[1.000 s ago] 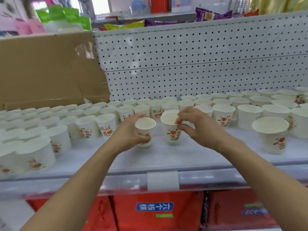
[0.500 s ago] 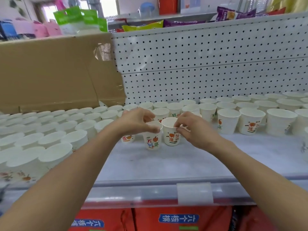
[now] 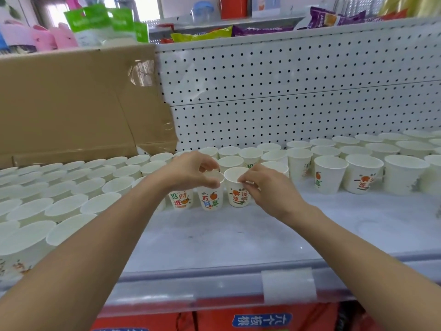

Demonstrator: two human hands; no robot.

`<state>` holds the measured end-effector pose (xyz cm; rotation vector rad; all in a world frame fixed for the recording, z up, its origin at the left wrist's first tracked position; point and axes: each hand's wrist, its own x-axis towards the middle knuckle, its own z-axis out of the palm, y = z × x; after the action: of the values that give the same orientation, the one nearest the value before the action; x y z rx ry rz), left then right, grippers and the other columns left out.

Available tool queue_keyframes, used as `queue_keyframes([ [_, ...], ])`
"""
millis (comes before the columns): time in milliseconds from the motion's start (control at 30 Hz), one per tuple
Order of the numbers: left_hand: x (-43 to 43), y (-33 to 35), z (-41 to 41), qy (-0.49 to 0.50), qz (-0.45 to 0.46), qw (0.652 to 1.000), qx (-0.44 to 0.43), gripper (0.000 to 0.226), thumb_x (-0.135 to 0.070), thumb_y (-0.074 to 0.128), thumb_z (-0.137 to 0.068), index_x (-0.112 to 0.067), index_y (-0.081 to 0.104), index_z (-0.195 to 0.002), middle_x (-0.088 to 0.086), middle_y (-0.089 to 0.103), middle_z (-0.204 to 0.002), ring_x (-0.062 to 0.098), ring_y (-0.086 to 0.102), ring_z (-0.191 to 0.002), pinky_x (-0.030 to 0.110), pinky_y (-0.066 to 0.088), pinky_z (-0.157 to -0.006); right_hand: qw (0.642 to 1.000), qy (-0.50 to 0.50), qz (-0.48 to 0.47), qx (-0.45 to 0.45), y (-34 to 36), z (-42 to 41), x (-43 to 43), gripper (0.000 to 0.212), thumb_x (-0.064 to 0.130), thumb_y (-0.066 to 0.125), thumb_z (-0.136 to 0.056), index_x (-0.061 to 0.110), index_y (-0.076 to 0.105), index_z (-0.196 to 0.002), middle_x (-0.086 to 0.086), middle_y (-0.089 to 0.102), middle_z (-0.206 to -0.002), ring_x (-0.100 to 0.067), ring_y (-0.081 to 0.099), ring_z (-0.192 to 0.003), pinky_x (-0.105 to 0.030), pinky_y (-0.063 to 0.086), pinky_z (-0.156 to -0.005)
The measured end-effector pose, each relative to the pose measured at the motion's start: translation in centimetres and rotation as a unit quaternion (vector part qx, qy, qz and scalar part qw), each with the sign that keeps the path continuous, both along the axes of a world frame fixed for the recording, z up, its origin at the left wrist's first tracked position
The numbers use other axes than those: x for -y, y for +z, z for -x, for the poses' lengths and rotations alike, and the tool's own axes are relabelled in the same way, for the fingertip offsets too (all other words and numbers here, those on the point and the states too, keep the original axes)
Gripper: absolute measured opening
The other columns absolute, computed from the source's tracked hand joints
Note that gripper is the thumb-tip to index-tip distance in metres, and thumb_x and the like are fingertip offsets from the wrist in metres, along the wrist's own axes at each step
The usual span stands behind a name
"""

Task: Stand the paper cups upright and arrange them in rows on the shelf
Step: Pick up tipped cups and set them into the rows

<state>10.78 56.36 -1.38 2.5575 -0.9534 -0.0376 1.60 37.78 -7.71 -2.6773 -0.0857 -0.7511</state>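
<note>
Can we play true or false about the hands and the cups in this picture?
1. The left hand pinches the rim of the left cup, and the right hand pinches the right cup. True.
2. Those two cups lie on their sides. False: both stand upright on the shelf.
3. A cardboard box stands behind the rows of cups on the left. True.
4. The back wall is plain wood. False: it is a white pegboard full of holes.
5. Both held cups are plain white. False: each has orange and green print.
</note>
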Motion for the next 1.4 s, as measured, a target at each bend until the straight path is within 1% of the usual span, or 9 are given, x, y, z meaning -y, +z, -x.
queue_keyframes([
  [200, 2.2, -0.6, 2.9, 0.001, 0.171, 0.979, 0.111, 0.044, -0.035, 0.070, -0.083, -0.027, 0.059, -0.125, -0.011, 0.058, -0.122, 0.004, 0.052, -0.111, 0.029, 0.046, -0.090, 0.986, -0.025, 0.019, 0.166, 0.4, 3.0, 1.7, 0.033, 0.013, 0.062, -0.088, 0.023, 0.063, -0.119, 0.000, 0.058, -0.115, -0.021, 0.058, -0.095, -0.034, 0.050, -0.062],
  [300, 6.3, -1.3, 5.7, -0.072, 0.221, 0.964, 0.128, 0.043, -0.031, 0.068, -0.085, -0.024, 0.058, -0.126, -0.010, 0.056, -0.122, 0.004, 0.053, -0.106, 0.027, 0.047, -0.088, 0.962, -0.140, -0.009, 0.233, 0.8, 5.0, 6.4, 0.034, 0.015, 0.066, -0.084, 0.018, 0.063, -0.117, -0.006, 0.057, -0.111, -0.027, 0.051, -0.103, -0.041, 0.048, -0.079],
  [433, 14.5, -2.6, 8.0, -0.167, 0.180, 0.965, 0.094, 0.051, -0.027, 0.067, -0.086, -0.019, 0.051, -0.134, -0.001, 0.048, -0.136, 0.012, 0.044, -0.124, 0.030, 0.036, -0.107, 0.951, -0.287, -0.049, 0.106, 1.2, 6.7, 13.7, 0.050, 0.017, 0.063, -0.086, 0.010, 0.049, -0.134, -0.017, 0.045, -0.130, -0.036, 0.034, -0.121, -0.041, 0.029, -0.102],
  [533, 19.4, -3.7, 7.6, -0.162, 0.116, 0.976, 0.093, 0.049, -0.026, 0.061, -0.089, -0.019, 0.048, -0.137, 0.002, 0.044, -0.141, 0.018, 0.036, -0.132, 0.038, 0.034, -0.108, 0.952, -0.305, -0.024, 0.012, 0.7, 7.3, 16.7, 0.045, 0.012, 0.059, -0.088, 0.007, 0.051, -0.132, -0.021, 0.043, -0.134, -0.038, 0.031, -0.124, -0.038, 0.025, -0.102],
  [700, 22.2, -3.9, 7.0, -0.089, 0.015, 0.979, 0.182, 0.026, -0.024, 0.052, -0.093, -0.029, 0.067, -0.115, 0.001, 0.066, -0.112, 0.025, 0.048, -0.112, 0.038, 0.035, -0.087, 0.961, -0.277, -0.003, -0.027, 0.3, 7.7, 17.5, 0.023, 0.009, 0.054, -0.091, 0.008, 0.063, -0.111, -0.013, 0.051, -0.123, -0.032, 0.035, -0.120, -0.038, 0.038, -0.088],
  [867, 19.8, -3.9, 8.9, -0.085, 0.053, 0.969, 0.224, 0.022, -0.034, 0.051, -0.096, -0.033, 0.070, -0.109, -0.006, 0.069, -0.100, 0.020, 0.049, -0.104, 0.035, 0.029, -0.085, 0.977, -0.212, -0.020, 0.018, 0.1, 9.2, 16.6, 0.009, 0.013, 0.060, -0.090, 0.013, 0.067, -0.096, -0.005, 0.054, -0.116, -0.026, 0.039, -0.115, -0.028, 0.030, -0.081],
  [1067, 12.8, -4.7, 10.2, -0.067, 0.113, 0.974, 0.183, 0.023, -0.038, 0.054, -0.094, -0.035, 0.069, -0.112, -0.012, 0.068, -0.098, 0.014, 0.048, -0.104, 0.032, 0.027, -0.088, 0.990, -0.088, -0.104, 0.035, -0.3, 10.6, 12.8, 0.009, 0.016, 0.069, -0.086, 0.024, 0.071, -0.088, 0.004, 0.055, -0.117, -0.016, 0.049, -0.112, -0.035, 0.043, -0.096],
  [1233, 7.3, -5.1, 11.1, -0.056, 0.134, 0.972, 0.187, 0.018, -0.042, 0.063, -0.088, -0.038, 0.072, -0.103, -0.020, 0.059, -0.083, 0.008, 0.047, -0.095, 0.030, 0.026, -0.086, 0.990, -0.032, -0.137, 0.031, -0.3, 11.6, 9.6, 0.004, 0.027, 0.072, -0.083, 0.030, 0.071, -0.084, 0.012, 0.056, -0.115, -0.006, 0.051, -0.110, -0.025, 0.044, -0.082],
  [1400, 5.2, -5.2, 11.6, -0.061, 0.191, 0.970, 0.138, 0.035, -0.042, 0.075, -0.076, -0.038, 0.066, -0.109, -0.014, 0.057, -0.108, 0.007, 0.044, -0.108, 0.030, 0.034, -0.096, 0.989, -0.007, -0.149, 0.023, -0.3, 11.7, 8.3, 0.052, 0.034, 0.081, -0.071, 0.036, 0.061, -0.118, 0.014, 0.052, -0.125, -0.004, 0.050, -0.107, -0.010, 0.035, -0.081],
])
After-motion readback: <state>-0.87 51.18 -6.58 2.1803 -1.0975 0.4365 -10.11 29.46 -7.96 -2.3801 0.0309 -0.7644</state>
